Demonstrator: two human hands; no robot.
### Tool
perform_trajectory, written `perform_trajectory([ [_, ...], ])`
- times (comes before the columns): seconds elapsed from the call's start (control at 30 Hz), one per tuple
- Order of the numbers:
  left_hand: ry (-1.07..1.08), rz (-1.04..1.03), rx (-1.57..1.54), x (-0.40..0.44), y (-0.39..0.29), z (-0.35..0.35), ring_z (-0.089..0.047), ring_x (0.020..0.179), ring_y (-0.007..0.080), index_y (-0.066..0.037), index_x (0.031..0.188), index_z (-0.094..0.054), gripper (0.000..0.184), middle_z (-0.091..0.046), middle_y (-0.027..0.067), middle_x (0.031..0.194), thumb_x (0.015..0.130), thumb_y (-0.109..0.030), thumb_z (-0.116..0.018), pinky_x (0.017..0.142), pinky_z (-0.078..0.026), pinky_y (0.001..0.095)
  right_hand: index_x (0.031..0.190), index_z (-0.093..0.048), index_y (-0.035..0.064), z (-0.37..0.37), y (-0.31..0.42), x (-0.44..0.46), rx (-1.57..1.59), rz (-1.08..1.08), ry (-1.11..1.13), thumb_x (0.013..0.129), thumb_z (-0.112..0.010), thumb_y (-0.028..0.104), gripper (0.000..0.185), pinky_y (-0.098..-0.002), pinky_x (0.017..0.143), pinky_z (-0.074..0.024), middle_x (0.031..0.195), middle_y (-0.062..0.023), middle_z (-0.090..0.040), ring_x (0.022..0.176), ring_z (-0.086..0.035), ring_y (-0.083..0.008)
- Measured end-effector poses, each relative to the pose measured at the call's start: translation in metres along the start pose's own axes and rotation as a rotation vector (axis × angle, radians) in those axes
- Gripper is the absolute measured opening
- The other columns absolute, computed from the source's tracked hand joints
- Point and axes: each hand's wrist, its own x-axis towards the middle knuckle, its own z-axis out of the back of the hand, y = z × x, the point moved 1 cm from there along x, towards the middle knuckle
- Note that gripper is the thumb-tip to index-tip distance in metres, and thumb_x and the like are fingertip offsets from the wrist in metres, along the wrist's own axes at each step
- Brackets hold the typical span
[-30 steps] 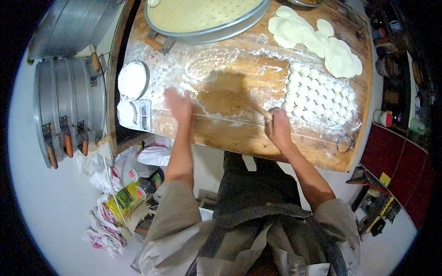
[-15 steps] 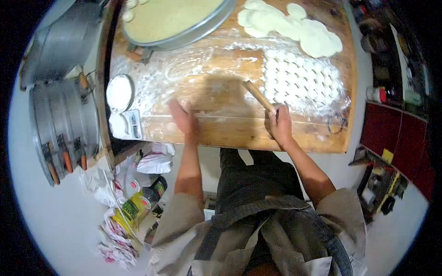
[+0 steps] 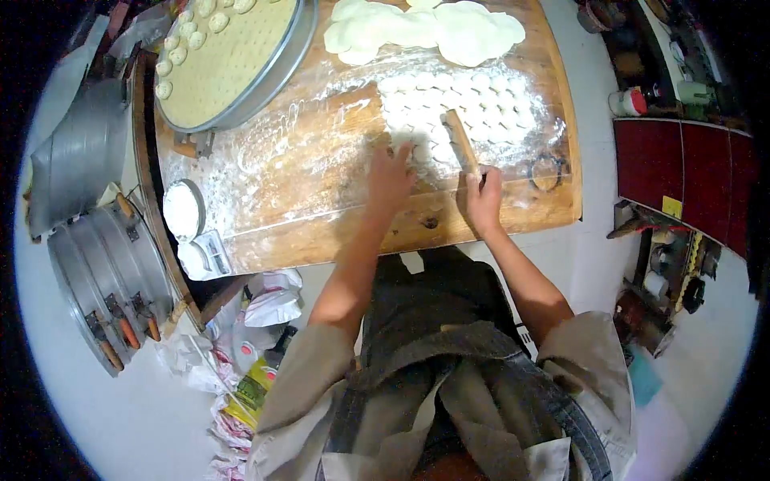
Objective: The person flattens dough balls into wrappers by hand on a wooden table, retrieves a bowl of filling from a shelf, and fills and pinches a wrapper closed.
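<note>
My right hand (image 3: 484, 202) is wrapped round one end of a short wooden rolling pin (image 3: 460, 143), whose other end points up over the dough pieces. These small, floured dough pieces (image 3: 481, 100) lie in close rows on the wooden table (image 3: 305, 144). At the lower left edge of the rows, my left hand (image 3: 391, 175) reaches out with its fingers apart. Whether its fingertips touch a piece I cannot tell. Behind the rows, thin flat dough rounds (image 3: 425, 30) overlap in a pile.
A large round steamer tray (image 3: 233, 72) holds several buns (image 3: 217, 22) at the back left. Near the left edge are a white bowl of flour (image 3: 183, 210) and a scale (image 3: 215, 252). More metal steamer rings (image 3: 112, 272) stand beside the table.
The view has shifted to the right. My left hand has moved from the bare wood to the edge of the dough pieces. My right hand still holds the rolling pin, now tilted more upright.
</note>
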Motion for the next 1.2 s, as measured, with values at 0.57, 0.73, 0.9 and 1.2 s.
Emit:
perform_trajectory([
  [0.57, -0.067, -0.174, 0.265, 0.002, 0.118, 0.064, -0.047, 0.130, 0.0516, -0.009, 0.133, -0.060, 0.065, -0.051, 0.0277, 0.140, 0.081, -0.043, -0.078, 0.111, -0.041, 0.0572, 0.115, -0.065, 0.0061, -0.112, 0.054, -0.047, -0.490, 0.710, 0.636, 0.084, -0.063, 0.018, 0.033, -0.0484, 0.094, -0.0466, 0.122, -0.0239, -0.061, 0.115, -0.057, -0.0393],
  [0.73, 0.027, -0.188, 0.251, 0.032, 0.121, 0.063, -0.035, 0.142, 0.0522, -0.011, 0.144, -0.054, 0.073, -0.039, 0.0266, 0.155, 0.083, -0.046, -0.075, 0.117, -0.030, 0.0629, 0.103, -0.067, 0.0078, -0.147, 0.103, -0.034, -0.673, 0.812, 0.584, 0.087, -0.066, 0.019, 0.020, -0.0502, 0.092, -0.0440, 0.110, -0.0144, -0.062, 0.105, -0.057, -0.0358],
  [0.9, -0.236, -0.292, -0.109, 0.029, 0.138, 0.062, -0.050, 0.128, 0.0448, -0.009, 0.129, -0.066, 0.043, -0.052, 0.0227, 0.142, 0.088, -0.022, -0.071, 0.109, -0.037, 0.0584, 0.093, -0.064, 0.0077, -0.173, 0.101, -0.046, -0.246, 0.591, 0.275, 0.086, -0.067, 0.013, 0.009, -0.0501, 0.083, -0.0418, 0.095, -0.0137, -0.060, 0.095, -0.056, -0.0371],
  [1.2, 0.045, -0.093, -0.291, -0.010, 0.158, 0.092, -0.059, 0.102, 0.0369, -0.009, 0.105, -0.073, 0.029, -0.064, 0.0131, 0.099, 0.076, -0.005, -0.075, 0.090, -0.049, 0.0464, 0.091, -0.057, 0.0064, -0.241, 0.124, 0.030, -0.431, 0.439, 0.045, 0.086, -0.060, 0.010, 0.007, -0.0491, 0.072, -0.0423, 0.088, -0.0174, -0.057, 0.085, -0.056, -0.0379],
])
